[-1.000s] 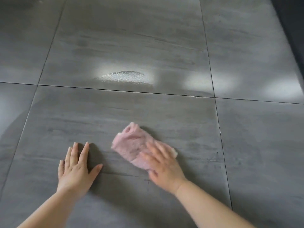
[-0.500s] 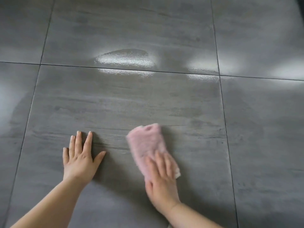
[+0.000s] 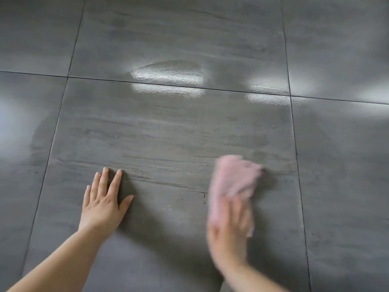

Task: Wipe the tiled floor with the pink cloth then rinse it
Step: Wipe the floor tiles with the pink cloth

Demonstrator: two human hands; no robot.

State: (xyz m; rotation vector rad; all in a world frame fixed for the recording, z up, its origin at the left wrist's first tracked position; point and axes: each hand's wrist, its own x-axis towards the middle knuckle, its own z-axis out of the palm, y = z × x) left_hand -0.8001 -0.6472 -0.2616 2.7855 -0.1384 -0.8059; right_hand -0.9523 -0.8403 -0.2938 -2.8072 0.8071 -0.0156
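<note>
Item 1. Tiled floor point(image 3: 168, 133): large grey tiles with a streaked, stone-like grain, split by thin dark grout lines point(image 3: 52, 144). A soft pale glare sits on the tile at the far left edge.

Item 2. Left hand point(image 3: 103, 207): lies palm down on the big middle tile, at its near left. The fingers are straight and close together, pointing away, and the thumb is spread out to the right. It holds nothing (the bare forearm runs in from the near left corner).

Item 3. Wet patch point(image 3: 168, 73): a bright, pebbled sheen far from both hands, straddling the cross grout line above the middle tile. A smaller shiny patch point(image 3: 269, 93) lies to its right on the same line.

Item 4. Dark specks point(image 3: 204, 199): a few small marks on the tile, just left of the cloth.

Item 5. Pink cloth point(image 3: 235, 178): bunched flat on the floor at the right side of the middle tile, well apart from the left hand. Its outline is blurred.

Item 6. Right hand point(image 3: 229, 228): rests on the near end of the cloth and presses it to the floor. The fingers appear laid out flat over the fabric (heavy blur hides finer detail).
</note>
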